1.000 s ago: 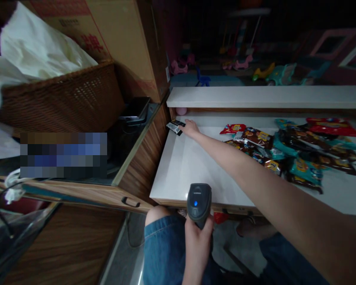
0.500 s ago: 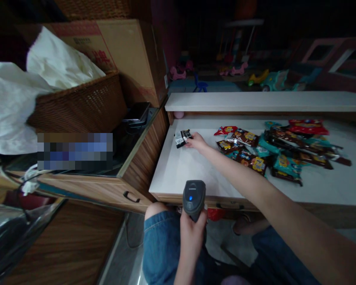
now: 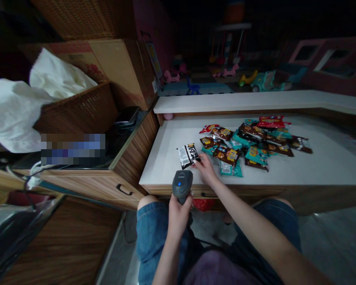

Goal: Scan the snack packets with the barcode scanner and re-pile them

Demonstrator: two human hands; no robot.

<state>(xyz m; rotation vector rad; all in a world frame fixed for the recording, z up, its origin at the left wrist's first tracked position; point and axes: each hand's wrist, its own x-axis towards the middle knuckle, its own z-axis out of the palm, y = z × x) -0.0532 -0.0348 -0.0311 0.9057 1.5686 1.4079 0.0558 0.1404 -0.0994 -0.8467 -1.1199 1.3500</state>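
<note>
My left hand (image 3: pixel 179 221) is shut around the grip of a black handheld barcode scanner (image 3: pixel 182 185), whose head points up and forward over the counter's front edge. My right hand (image 3: pixel 205 169) reaches over the white counter (image 3: pixel 320 166), its fingertips on the right end of a small black-and-white snack packet (image 3: pixel 187 155). That packet lies apart from a heap of foil snack packets (image 3: pixel 240 148) in teal, brown and red. The heap begins just right of my fingers. The scanner stands close to the packet, not touching it.
A wicker basket (image 3: pixel 83 113) with white cloth (image 3: pixel 14 114) sits left of the counter, before a cardboard box (image 3: pixel 120 73). A white ledge (image 3: pixel 240 101) runs along the counter's back. Below the front edge is a wooden drawer (image 3: pixel 123 190). Toys stand on the floor beyond.
The black-and-white packet has come nearer along the counter with my right hand. The scanner has moved up over the counter's edge, and the whole view has shifted back and down.
</note>
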